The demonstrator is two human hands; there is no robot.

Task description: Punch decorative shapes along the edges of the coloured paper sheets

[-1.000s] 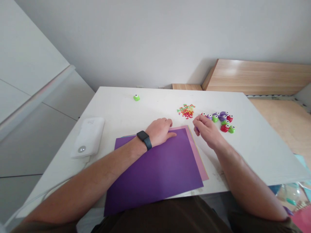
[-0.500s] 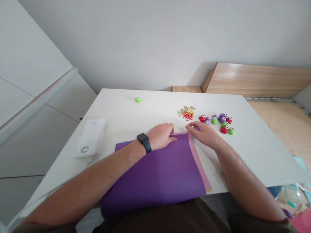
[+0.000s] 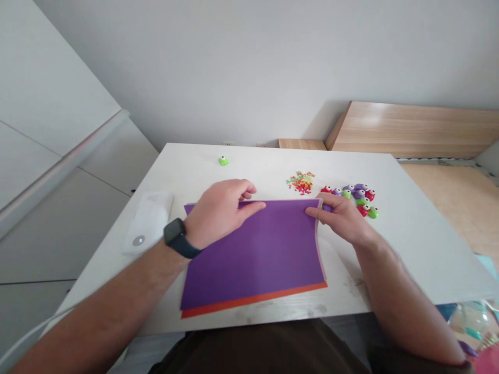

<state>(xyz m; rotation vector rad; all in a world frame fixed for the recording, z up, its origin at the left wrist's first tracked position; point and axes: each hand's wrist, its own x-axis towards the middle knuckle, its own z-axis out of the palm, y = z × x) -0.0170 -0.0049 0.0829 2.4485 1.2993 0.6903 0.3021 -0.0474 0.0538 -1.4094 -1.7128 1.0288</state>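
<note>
A stack of coloured sheets point(image 3: 253, 249) lies before me on the white table, purple on top, with an orange strip point(image 3: 253, 301) showing along the near edge and pink along the right. My right hand point(image 3: 339, 215) pinches the top right corner, thumb in front and fingers behind. A small purple patch point(image 3: 327, 208) shows beside its fingers; I cannot make out what it is. Across the top edge sits my left hand point(image 3: 222, 210), wearing a dark watch point(image 3: 180, 236); its thumb rests over the purple face, apart from the loosely curled fingers, which are beyond the edge.
Several red, green and purple frog-like toys point(image 3: 359, 196) cluster right of the sheets. Small coloured bits point(image 3: 301, 183) form a pile behind. One green toy point(image 3: 223, 161) stands near the far edge. A white device point(image 3: 150, 218) with a cable lies left.
The sheets have moved away from me onto the table, their orange near edge now showing. My left hand has moved left, its thumb now stretched out. My right hand has taken the corner.
</note>
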